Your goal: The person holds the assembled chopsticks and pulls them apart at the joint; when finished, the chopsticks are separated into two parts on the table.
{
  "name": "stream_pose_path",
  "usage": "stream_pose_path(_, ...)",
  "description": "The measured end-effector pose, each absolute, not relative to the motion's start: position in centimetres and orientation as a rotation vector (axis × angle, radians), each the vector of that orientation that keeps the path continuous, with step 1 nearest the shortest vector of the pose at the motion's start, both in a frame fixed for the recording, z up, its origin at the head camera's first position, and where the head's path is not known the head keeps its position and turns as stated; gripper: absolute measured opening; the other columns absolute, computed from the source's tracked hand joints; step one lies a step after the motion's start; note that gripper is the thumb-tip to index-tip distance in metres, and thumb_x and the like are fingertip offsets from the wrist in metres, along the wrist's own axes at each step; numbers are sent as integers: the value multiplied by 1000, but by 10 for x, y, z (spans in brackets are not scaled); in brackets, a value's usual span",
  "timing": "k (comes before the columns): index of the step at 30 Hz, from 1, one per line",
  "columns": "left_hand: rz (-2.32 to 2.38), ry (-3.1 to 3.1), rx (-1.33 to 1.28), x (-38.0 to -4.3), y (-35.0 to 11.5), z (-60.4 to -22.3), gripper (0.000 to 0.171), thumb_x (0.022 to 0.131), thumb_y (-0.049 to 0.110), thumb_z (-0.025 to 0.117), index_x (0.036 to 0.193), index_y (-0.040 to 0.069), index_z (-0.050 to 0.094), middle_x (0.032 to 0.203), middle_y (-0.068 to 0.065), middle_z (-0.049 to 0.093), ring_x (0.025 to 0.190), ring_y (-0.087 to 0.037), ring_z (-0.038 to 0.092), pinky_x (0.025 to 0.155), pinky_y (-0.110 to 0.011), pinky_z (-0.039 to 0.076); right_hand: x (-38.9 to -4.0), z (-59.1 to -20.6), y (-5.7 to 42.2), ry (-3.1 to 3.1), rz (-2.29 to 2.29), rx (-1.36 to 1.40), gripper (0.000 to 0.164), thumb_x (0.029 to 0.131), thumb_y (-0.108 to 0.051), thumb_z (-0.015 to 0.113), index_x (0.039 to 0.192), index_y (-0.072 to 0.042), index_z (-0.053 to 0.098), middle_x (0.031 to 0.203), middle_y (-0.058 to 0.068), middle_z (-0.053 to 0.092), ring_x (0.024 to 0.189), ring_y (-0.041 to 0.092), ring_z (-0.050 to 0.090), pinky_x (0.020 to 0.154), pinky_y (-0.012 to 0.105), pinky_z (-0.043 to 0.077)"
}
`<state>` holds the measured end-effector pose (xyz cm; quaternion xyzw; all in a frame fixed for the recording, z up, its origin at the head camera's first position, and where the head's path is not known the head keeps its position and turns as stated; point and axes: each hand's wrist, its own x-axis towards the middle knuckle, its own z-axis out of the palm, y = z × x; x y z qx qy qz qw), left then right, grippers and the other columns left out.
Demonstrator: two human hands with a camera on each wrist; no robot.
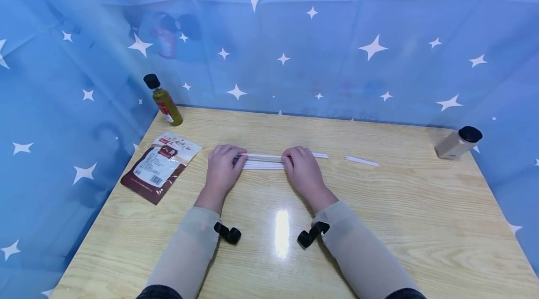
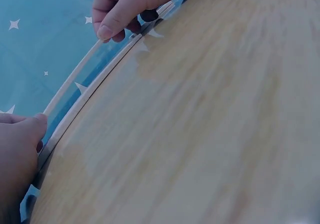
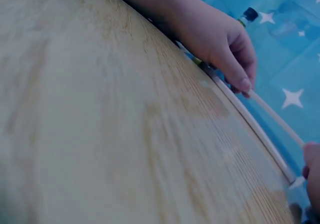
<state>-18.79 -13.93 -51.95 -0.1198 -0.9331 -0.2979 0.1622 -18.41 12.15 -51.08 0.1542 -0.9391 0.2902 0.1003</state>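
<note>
My left hand (image 1: 223, 165) and right hand (image 1: 304, 168) hold a thin white stick (image 2: 72, 79) between them, one near each end of the visible span. Thumb and fingers pinch it on both sides. In both wrist views the held stick (image 3: 276, 116) stands a little above the tabletop. Below it, several more white sticks (image 1: 265, 166) lie side by side on the table, their ends partly hidden by my hands. Past my right hand, white stick ends (image 1: 321, 155) stick out. Farther right lies a separate short white piece (image 1: 362, 161).
A brown and white packet (image 1: 161, 166) lies flat left of my left hand. Behind it stands an oil bottle (image 1: 164, 102) with a black cap. A black-lidded jar (image 1: 458, 142) stands at the far right. Blue star-patterned cloth (image 1: 286, 32) hangs behind the wooden table (image 1: 404, 224).
</note>
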Motion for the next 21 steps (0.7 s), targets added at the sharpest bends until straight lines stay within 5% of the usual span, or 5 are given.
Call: stream_pose_path(21,-771,-2497,-484,-180,-132,-515,16,98,29,81,105,15,83,105,-2,79,108,-26,64,98,-51,43,-177,-508,144,-2509,846,641,10,99,-20,80,105,-14,84,98,1,76,94,24,63,84,42,53)
